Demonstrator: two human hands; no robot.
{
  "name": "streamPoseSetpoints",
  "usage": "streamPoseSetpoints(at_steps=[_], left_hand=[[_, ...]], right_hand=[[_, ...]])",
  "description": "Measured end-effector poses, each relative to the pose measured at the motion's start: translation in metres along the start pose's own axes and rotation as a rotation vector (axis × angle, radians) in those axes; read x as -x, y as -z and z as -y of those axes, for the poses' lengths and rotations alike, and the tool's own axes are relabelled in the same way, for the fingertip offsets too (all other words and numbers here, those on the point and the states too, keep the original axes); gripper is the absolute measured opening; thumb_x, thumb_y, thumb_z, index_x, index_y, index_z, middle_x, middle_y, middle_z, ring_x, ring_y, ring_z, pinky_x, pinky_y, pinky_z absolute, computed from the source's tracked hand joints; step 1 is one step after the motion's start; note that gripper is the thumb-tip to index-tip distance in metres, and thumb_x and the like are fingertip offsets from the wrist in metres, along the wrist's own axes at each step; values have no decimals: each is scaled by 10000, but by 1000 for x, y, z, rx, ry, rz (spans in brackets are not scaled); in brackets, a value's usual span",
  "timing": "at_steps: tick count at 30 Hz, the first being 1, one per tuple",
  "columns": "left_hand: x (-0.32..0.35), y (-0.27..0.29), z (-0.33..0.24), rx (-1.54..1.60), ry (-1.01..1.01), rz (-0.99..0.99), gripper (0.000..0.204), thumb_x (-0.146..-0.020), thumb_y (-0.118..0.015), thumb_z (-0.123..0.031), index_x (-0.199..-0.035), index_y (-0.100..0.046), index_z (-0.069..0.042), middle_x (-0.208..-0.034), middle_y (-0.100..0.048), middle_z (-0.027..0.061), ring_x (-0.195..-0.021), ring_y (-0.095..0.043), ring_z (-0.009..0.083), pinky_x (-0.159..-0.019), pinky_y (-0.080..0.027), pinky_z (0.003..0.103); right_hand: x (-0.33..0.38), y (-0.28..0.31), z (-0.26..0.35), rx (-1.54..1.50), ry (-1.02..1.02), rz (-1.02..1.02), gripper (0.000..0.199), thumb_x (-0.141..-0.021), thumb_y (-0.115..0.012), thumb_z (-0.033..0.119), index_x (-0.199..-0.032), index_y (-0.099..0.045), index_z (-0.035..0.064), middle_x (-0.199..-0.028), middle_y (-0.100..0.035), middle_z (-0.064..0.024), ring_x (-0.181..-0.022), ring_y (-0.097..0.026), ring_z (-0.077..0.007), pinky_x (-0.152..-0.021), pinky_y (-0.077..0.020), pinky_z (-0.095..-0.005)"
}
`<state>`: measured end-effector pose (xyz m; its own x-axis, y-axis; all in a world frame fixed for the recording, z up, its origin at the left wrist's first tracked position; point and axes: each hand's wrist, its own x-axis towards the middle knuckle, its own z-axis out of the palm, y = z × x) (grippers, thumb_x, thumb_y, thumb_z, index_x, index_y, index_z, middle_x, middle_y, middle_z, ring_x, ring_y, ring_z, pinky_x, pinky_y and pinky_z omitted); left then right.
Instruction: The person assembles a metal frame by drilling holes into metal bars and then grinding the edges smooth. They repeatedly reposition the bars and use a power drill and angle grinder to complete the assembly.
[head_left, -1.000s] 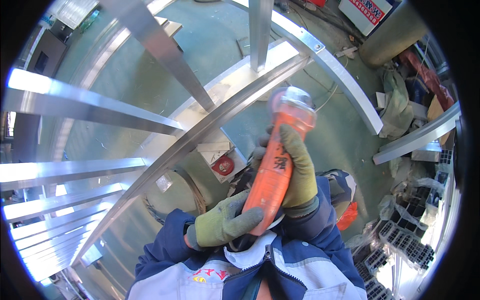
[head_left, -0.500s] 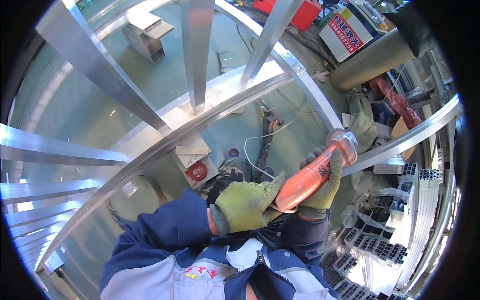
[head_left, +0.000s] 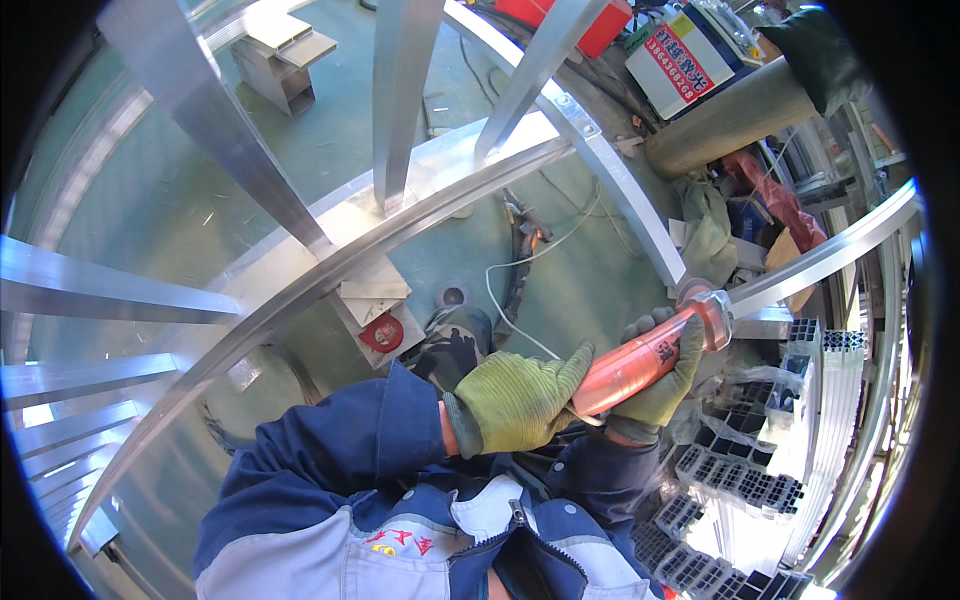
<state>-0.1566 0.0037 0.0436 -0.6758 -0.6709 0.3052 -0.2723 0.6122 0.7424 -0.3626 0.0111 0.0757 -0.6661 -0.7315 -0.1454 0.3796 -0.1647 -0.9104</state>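
Head view | left hand [head_left: 515, 400] closed round rear of orange angle grinder [head_left: 640, 358] | right hand [head_left: 662, 375] wrapped shut round its body near the head | grinder head [head_left: 706, 312] at end of aluminium rail [head_left: 830, 258], right of centre | advisable: keep both grips firm, disc angle shallow, white cord [head_left: 520, 300] clear.

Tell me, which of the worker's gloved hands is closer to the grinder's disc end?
Right. The right hand grips the orange angle grinder just behind its disc end; the left hand holds the rear of the body, farther back.
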Motion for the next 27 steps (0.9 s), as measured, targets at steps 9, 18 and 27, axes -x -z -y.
streamPoseSetpoints(at_steps=[9,18,27], left_hand=[[-5,-2,4,51,-67,-9,722,-966,-740,-433,-1425,-575,99,-960,-761,198,-747,-759,351,-636,-601,417],[-40,-7,2,752,193,411,882,-872,-883,-178,-1579,-411,61,-1172,-764,158,-1010,-747,180,-904,-582,317],[-60,-33,-11,443,102,211,699,-916,-845,-333,-1443,-592,49,-1167,-761,230,-1035,-778,310,-905,-597,361]], right_hand=[[3,10,-2,-74,-36,-36,501,-999,-725,459,-1264,-596,54,-1040,-670,-57,-853,-670,-181,-750,-571,-344],[-11,60,11,-169,-24,-57,453,-993,-721,480,-1163,-633,70,-938,-695,-64,-802,-691,-209,-715,-599,-374],[-32,89,4,-223,23,-253,473,-994,-715,466,-1236,-586,81,-949,-683,-89,-812,-685,-237,-736,-599,-392]])
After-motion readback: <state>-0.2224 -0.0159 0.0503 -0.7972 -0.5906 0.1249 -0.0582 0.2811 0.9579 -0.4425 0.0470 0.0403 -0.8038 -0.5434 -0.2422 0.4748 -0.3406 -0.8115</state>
